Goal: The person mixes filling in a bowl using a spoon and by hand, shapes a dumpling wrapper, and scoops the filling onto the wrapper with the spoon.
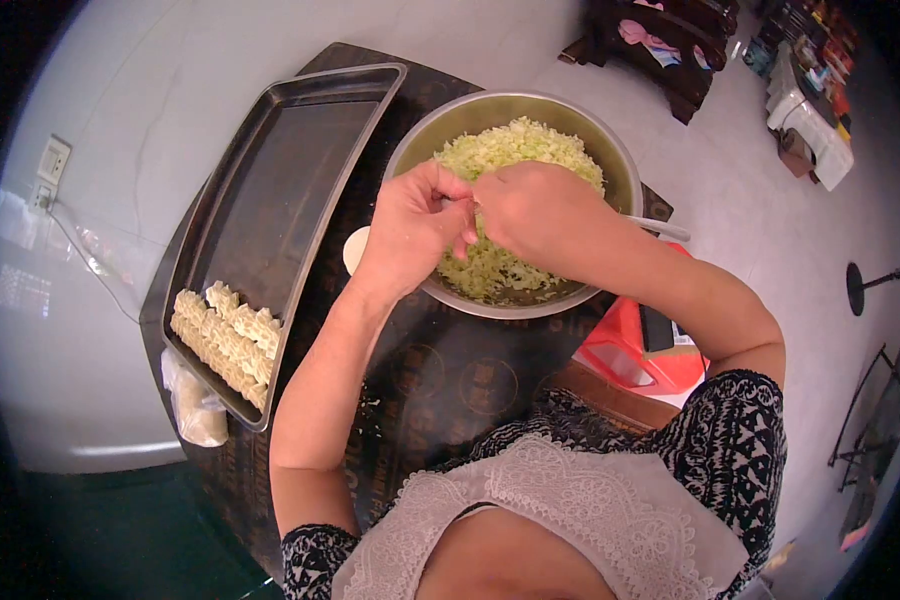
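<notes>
Both hands meet over a metal bowl [625, 165] that holds a heap of chopped pale green vegetable [530, 140]. My left hand [420, 222] has its thumb and fingers bent inward in a pinch; what lies between them is too small to make out. Touching it from the right, my right hand [528, 205] is closed, its fingertips mostly hidden. A pale round piece [354, 250] shows beside my left wrist, on the dark table [440, 365]. On the left, a dark tray [280, 190] holds rows of pleated dumplings [232, 335] at its near end.
A plastic bag [198, 405] sits under the tray's near left corner. To the right of the bowl are a handle [660, 228] and a red and white container [620, 345] with a dark object [657, 328] on it. Dark wooden furniture [670, 50] stands beyond.
</notes>
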### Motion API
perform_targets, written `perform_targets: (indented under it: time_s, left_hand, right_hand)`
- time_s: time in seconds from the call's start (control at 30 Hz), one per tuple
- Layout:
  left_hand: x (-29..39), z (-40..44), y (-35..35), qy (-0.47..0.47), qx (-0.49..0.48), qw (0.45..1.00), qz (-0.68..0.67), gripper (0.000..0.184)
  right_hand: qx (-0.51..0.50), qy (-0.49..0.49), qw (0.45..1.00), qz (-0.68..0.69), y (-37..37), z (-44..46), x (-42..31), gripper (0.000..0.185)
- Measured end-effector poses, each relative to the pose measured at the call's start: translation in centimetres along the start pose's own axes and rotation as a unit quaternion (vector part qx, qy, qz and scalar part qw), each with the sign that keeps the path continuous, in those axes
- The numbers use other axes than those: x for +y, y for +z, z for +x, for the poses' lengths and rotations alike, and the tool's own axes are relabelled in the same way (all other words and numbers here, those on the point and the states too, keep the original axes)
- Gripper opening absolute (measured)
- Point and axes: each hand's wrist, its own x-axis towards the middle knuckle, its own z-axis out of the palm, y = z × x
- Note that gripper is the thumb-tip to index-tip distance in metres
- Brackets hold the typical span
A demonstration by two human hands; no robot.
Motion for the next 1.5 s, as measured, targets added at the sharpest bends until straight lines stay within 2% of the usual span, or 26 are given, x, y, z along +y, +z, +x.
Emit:
perform_targets:
  time_s: [0.1,0.2,0.27,0.3,0.37,0.43,0.6,0.67,0.77,0.83,1.0,1.07,1.2,1.23,1.27,1.37,1.5]
  left_hand:
    - [-0.2,-0.1,0.0,0.008,0.01,1.0,0.021,0.007]
    - [0.2,-0.3,-0.1,0.01,0.01,1.0,0.007,0.009]
    - [0.3,-0.3,-0.3,0.005,0.007,1.0,-0.005,0.01]
    - [0.2,-0.3,-0.4,0.013,0.002,0.999,-0.033,0.009]
    - [0.2,-0.2,-0.6,0.02,-0.003,0.998,-0.061,0.009]
    - [0.5,-0.1,-0.5,0.0,-0.008,0.995,-0.103,0.008]
    - [0.8,-0.2,0.0,-0.013,0.009,0.997,-0.077,0.006]
    - [0.9,-0.2,0.1,-0.017,0.009,0.998,-0.054,0.005]
    - [0.6,-0.3,0.2,-0.015,0.025,0.999,-0.046,0.004]
    - [0.5,-0.3,0.1,-0.022,0.028,0.999,0.008,0.005]
    - [0.1,-0.6,0.1,0.009,0.018,0.999,0.029,0.006]
    - [0.2,-0.6,0.1,0.018,0.022,0.999,0.031,0.007]
    - [0.4,-0.4,-0.3,0.011,0.006,0.997,-0.08,0.004]
    - [0.4,-0.4,-0.3,0.002,0.011,0.994,-0.112,0.004]
    - [0.4,-0.3,-0.3,0.002,0.012,0.994,-0.113,0.004]
    - [0.4,-0.3,-0.4,-0.001,0.015,0.991,-0.134,0.004]
    - [0.3,-0.2,-0.4,0.008,0.007,0.991,-0.131,0.004]
  right_hand:
    - [0.013,-0.003,1.0,0.006,-0.1,0.3,-0.2,0.013]
    - [-0.011,0.052,0.998,0.026,-0.7,0.6,-0.5,0.02]
    - [-0.024,0.127,0.977,0.172,-1.1,0.9,-0.1,0.022]
    - [-0.024,0.126,0.977,0.172,-1.0,0.9,0.3,0.022]
    - [0.005,0.127,0.957,0.26,-0.6,0.6,1.1,0.017]
    - [0.003,0.131,0.962,0.24,-0.9,0.7,1.1,0.018]
    - [0.036,0.116,0.982,0.147,-0.2,0.6,0.5,0.022]
    - [0.027,0.072,0.995,0.056,-0.2,0.5,0.2,0.02]
    - [0.051,0.022,0.998,-0.001,0.5,0.0,0.3,0.018]
    - [0.05,0.022,0.998,0.01,0.2,0.1,0.0,0.018]
    - [0.038,0.037,0.996,0.065,-0.1,0.5,0.0,0.016]
    - [-0.007,0.112,0.978,0.177,-0.4,0.6,0.6,0.011]
    - [-0.031,0.147,0.963,0.223,-0.8,0.5,1.5,0.011]
    - [-0.006,0.145,0.961,0.234,-0.5,0.2,1.6,0.012]
    - [0.019,0.143,0.959,0.244,-0.3,0.0,1.6,0.014]
    - [-0.008,0.155,0.951,0.266,-1.2,0.0,1.2,0.016]
    - [0.005,0.173,0.952,0.253,-0.9,0.1,0.7,0.016]
